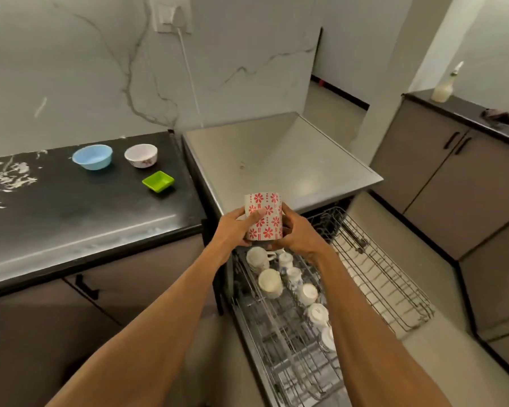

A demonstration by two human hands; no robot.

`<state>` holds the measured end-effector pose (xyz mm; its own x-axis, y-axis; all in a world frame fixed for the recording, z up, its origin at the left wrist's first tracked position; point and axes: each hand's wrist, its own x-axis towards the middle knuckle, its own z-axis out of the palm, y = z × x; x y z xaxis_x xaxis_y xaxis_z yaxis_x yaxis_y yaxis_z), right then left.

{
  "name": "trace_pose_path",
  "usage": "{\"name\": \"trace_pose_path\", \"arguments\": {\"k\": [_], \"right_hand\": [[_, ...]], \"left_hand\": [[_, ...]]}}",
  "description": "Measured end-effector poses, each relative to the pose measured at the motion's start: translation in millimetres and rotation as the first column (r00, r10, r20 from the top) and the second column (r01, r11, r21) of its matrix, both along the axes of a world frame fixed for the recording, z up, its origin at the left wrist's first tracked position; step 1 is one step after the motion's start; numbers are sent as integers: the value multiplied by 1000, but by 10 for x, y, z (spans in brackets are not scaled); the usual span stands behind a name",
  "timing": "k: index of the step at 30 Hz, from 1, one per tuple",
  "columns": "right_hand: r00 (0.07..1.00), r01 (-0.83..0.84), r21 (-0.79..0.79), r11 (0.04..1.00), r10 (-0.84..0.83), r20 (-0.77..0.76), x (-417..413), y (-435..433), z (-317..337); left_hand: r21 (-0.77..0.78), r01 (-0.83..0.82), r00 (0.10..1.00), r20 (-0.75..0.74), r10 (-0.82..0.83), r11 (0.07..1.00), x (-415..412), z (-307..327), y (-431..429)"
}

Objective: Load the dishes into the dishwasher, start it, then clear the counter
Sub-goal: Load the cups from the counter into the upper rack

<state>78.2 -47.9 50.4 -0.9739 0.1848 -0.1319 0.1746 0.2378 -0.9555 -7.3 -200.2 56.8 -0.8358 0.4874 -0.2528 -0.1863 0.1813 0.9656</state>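
A white mug with red flowers (265, 218) hangs upside down above the back of the pulled-out upper rack (279, 327). My left hand (236, 225) grips its left side and my right hand (299, 233) grips its right side. Several white cups (269, 282) stand upside down in a row in that rack. A second wire rack (385, 277) is pulled out to the right. On the black counter sit a blue bowl (92, 156), a white flowered bowl (141, 155) and a small green square dish (158, 180).
The dishwasher's steel top (279, 160) lies behind the racks. A white cable (188, 74) runs down the marble wall from a socket. Grey cabinets (441, 183) with a bottle (443, 89) on top stand to the right.
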Motion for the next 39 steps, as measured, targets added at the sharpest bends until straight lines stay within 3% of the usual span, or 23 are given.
{"name": "trace_pose_path", "arguments": {"k": [5, 12, 19, 23, 28, 39], "right_hand": [[990, 122, -58, 991, -117, 83, 334, 190, -336], [946, 250, -133, 959, -212, 243, 552, 367, -886], [855, 397, -191, 898, -286, 433, 701, 293, -1472], [820, 451, -227, 863, -300, 487, 788, 232, -1754], [794, 468, -198, 861, -311, 522, 860, 268, -2120], [730, 473, -168, 865, -279, 623, 767, 450, -2726]], "left_hand": [[-106, 15, 1000, -24, -18, 994, 179, -309, 331], [-209, 155, 988, 54, -147, 966, 340, -901, 590], [-271, 272, 939, 283, -194, 923, 492, -1499, 639], [-314, 265, 932, 326, -159, 912, 651, -1786, 660], [-400, 197, 948, 311, -70, 895, 837, -2160, 752], [-595, 211, 971, 221, -94, 776, 995, -2703, 959]]}}
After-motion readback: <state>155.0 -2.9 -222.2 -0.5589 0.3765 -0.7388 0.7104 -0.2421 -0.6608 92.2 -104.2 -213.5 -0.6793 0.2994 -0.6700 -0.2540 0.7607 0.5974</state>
